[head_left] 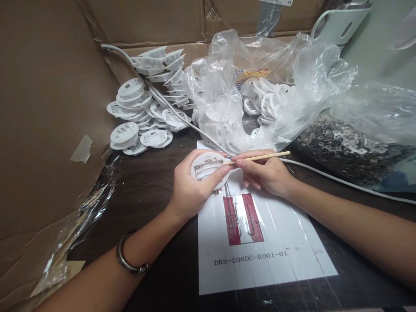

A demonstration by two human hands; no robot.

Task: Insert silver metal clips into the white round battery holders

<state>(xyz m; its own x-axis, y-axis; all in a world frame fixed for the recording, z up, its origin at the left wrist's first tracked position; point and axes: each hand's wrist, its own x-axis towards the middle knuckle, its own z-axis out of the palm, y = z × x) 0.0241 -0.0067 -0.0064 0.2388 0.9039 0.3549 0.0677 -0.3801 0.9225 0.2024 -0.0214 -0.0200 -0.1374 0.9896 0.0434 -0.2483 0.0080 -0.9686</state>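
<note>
In my left hand [191, 184] is a round white plastic battery holder [209, 167], its slotted face turned up and its rim gripped between thumb and fingers. Small metal spring contacts show along the holder's left side. My right hand [264, 173] pinches a thin wooden stick [264, 158] like a chopstick, whose tip meets the holder near its right edge. Both hands are above a printed sheet [247, 275] bearing a red and white drawing. Some small metal pieces [216, 190] show just beneath the holder; whether they are attached to it I cannot tell.
Stacks of similar white holders [130, 93] stand at the back left. A clear plastic bag [221, 86] with more holders is behind my hands. At right lies a bag of small metal contacts [341, 147]. A white cable [344, 180] crosses the dark table; cardboard [48, 108] walls the left.
</note>
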